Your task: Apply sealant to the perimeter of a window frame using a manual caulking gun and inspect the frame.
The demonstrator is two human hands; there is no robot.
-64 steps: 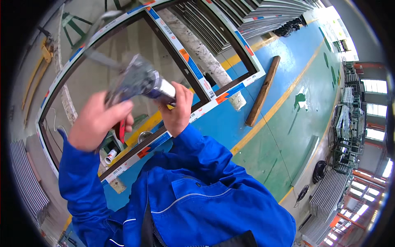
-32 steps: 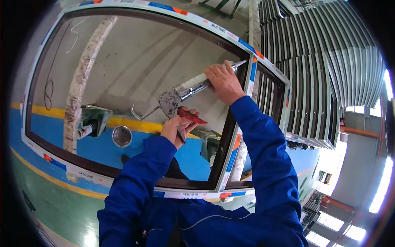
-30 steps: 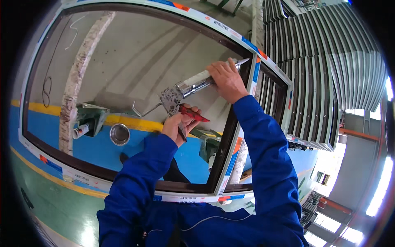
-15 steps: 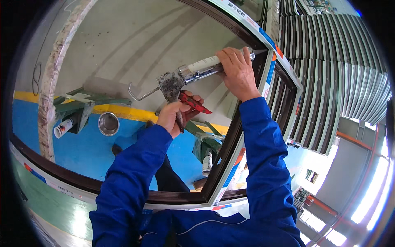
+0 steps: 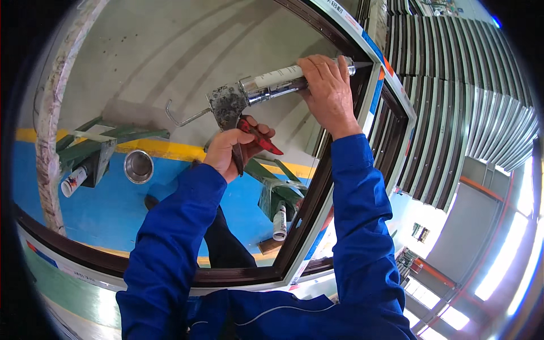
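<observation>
A caulking gun (image 5: 228,103) with a stained grey body and a white and silver sealant tube lies across both hands. My left hand (image 5: 228,151) is wrapped round its handle, fingers on the red trigger (image 5: 265,140). My right hand (image 5: 330,90) grips the front of the barrel from above. The nozzle points right, into the inner corner of a dark brown window frame (image 5: 327,195); I cannot tell whether its tip touches. A bent metal rod (image 5: 190,119) sticks out behind the gun.
Green stands (image 5: 109,148) are seen through the frame, with used sealant tubes (image 5: 280,221) beside them. A round metal bowl (image 5: 139,166) rests on the blue floor. Stacked metal profiles (image 5: 436,107) fill the right. A wrapped bar (image 5: 48,136) crosses the left side.
The rear of the caulking gun and my left hand have shifted slightly left. My right hand stays near the frame corner, and both hands keep their grip.
</observation>
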